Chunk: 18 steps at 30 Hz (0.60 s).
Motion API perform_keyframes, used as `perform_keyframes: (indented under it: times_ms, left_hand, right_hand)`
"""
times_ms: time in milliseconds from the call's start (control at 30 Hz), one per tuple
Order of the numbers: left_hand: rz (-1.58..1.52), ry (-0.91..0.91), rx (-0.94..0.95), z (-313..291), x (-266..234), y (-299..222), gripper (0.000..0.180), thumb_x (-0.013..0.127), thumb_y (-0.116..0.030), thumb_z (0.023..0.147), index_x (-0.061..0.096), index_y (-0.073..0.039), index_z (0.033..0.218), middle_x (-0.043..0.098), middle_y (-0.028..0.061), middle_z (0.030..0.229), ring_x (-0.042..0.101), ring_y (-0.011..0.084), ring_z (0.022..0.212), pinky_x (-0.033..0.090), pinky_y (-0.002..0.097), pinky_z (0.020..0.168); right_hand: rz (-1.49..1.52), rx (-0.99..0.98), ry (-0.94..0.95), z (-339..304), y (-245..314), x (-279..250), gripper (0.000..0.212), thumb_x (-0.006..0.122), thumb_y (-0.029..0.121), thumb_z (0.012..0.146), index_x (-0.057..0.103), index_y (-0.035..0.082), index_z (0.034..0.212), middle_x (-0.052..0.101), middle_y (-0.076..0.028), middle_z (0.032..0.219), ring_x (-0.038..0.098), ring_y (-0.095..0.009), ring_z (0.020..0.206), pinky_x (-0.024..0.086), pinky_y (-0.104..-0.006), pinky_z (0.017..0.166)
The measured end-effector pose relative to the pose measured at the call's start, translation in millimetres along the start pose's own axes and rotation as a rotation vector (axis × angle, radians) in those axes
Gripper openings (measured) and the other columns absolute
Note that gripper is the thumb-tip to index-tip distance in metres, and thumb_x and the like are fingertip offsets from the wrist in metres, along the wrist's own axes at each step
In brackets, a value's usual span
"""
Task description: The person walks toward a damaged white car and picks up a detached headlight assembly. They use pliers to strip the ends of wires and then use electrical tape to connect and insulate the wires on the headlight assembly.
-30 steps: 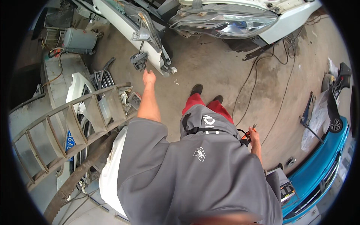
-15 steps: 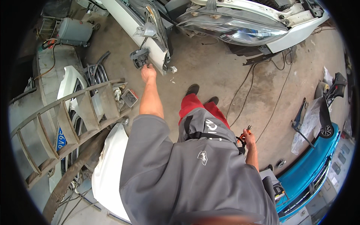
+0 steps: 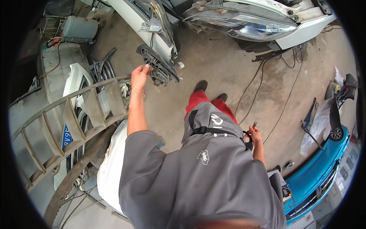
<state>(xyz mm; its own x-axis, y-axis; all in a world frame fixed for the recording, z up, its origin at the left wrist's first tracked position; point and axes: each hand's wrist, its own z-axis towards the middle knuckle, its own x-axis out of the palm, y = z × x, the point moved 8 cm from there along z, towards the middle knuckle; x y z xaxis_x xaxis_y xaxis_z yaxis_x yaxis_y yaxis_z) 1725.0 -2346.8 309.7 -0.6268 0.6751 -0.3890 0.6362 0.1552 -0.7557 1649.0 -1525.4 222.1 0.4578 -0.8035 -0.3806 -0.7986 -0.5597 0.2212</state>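
Since the dark mirror-like part [image 3: 162, 69] hangs at the end of the white door [image 3: 131, 21] from what looks like a cable [image 3: 151, 41], the left hand [image 3: 140, 76] pinches its near edge between thumb and fingers, probably to steady it and spare the cable its weight. The right hand [image 3: 255, 136] is closed round orange-handled pliers [image 3: 254, 124], their nose pointing away from the body, seemingly clear of the part yet handy. Most of the handles and some left fingertips are hidden, the door is cut off above, and whether the part touches it is unclear.
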Motion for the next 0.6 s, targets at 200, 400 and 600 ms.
perform_keyframes:
  times_ms: [200, 400, 600]
  left_hand:
    - [-0.339, 0.152, -0.134, -46, 4, -54, 0.023, 0.072, -0.028, 0.108, 0.076, -0.006, 0.116, 0.081, 0.0054, 0.108, 0.068, 0.0095, 0.090, 0.055, 0.0252, 0.083]
    - [-0.451, 0.240, -0.151, -67, 17, -98, 0.027, 0.067, -0.027, 0.111, 0.073, -0.002, 0.121, 0.080, 0.0078, 0.116, 0.071, 0.0136, 0.100, 0.055, 0.0259, 0.086]
    - [-0.503, 0.237, -0.165, -71, 22, -106, 0.033, 0.063, -0.035, 0.113, 0.073, -0.003, 0.117, 0.080, 0.0114, 0.117, 0.072, 0.0171, 0.102, 0.056, 0.0291, 0.088]
  right_hand:
    - [0.007, -0.078, 0.013, 3, 37, 1, 0.039, 0.069, 0.048, 0.107, 0.067, 0.009, 0.110, 0.069, -0.004, 0.086, 0.069, -0.020, 0.072, 0.042, -0.0350, 0.053]
    - [0.004, -0.082, 0.001, 6, 34, 3, 0.042, 0.070, 0.049, 0.106, 0.068, 0.007, 0.110, 0.070, -0.005, 0.086, 0.069, -0.020, 0.070, 0.044, -0.0355, 0.053]
    - [-0.002, -0.043, 0.025, 12, 3, -1, 0.042, 0.071, 0.047, 0.106, 0.070, 0.005, 0.107, 0.070, -0.005, 0.087, 0.066, -0.019, 0.068, 0.047, -0.0363, 0.056]
